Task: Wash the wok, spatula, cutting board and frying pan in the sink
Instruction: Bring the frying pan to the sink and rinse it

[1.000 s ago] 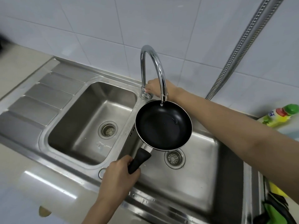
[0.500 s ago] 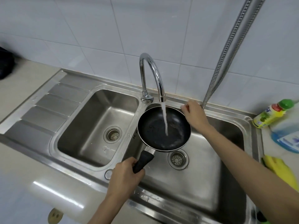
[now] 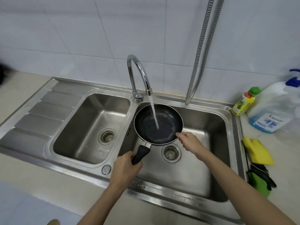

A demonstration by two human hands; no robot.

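A small black frying pan (image 3: pixel 168 116) is held over the right basin of the steel double sink (image 3: pixel 211 109). My left hand (image 3: pixel 125 166) grips its black handle from below. Water runs from the curved chrome tap (image 3: pixel 138 70) into the pan and pools there. My right hand (image 3: pixel 188 141) is at the pan's near right rim, fingertips touching the edge, holding nothing that I can see. The wok, spatula and cutting board are not in view.
The left basin (image 3: pixel 90 127) and ribbed drainboard (image 3: pixel 43 114) lie to the left. On the counter at right stand a yellow bottle (image 3: pixel 245 101) and a large soap jug (image 3: pixel 274 109), with a yellow sponge (image 3: pixel 258 151) and green-black cloth (image 3: pixel 261 179) nearer. A metal hose (image 3: pixel 199 54) hangs behind.
My right hand left the tap base, the water came on, and the hand swung round the pan's far rim to its near right rim. The pan has filled with some water.
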